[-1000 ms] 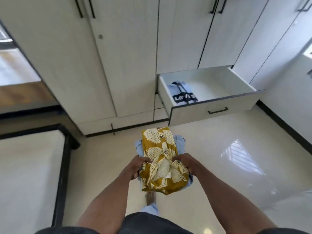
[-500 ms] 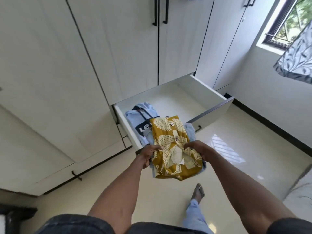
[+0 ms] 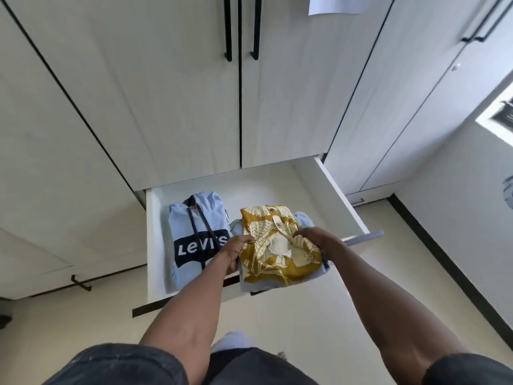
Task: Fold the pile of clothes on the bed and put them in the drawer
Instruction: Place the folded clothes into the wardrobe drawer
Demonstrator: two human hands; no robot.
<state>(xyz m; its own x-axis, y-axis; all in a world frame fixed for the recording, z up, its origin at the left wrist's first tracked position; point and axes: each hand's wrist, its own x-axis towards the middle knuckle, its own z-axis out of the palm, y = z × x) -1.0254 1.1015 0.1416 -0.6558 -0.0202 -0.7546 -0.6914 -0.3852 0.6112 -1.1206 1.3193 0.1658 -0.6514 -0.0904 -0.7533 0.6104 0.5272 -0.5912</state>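
One folded pale-blue hoodie [image 3: 198, 234] lies in the open white drawer [image 3: 152, 232]; both hands, left [image 3: 234, 252] and right [image 3: 315, 240], grasp a folded mustard-yellow patterned shirt stack [image 3: 273, 254] above it, not yet released.

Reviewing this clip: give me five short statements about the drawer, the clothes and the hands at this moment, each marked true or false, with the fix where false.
1. The drawer is pulled open. True.
2. A light blue hoodie with a Levi's logo lies in the drawer's left part. True.
3. The mustard patterned shirt is carried by one hand only. False: the left hand and the right hand each have a grip on a side of it.
4. The mustard shirt is the only garment in the hands. False: a light blue garment shows beneath it.
5. The wardrobe doors above the drawer stand open. False: they are closed.
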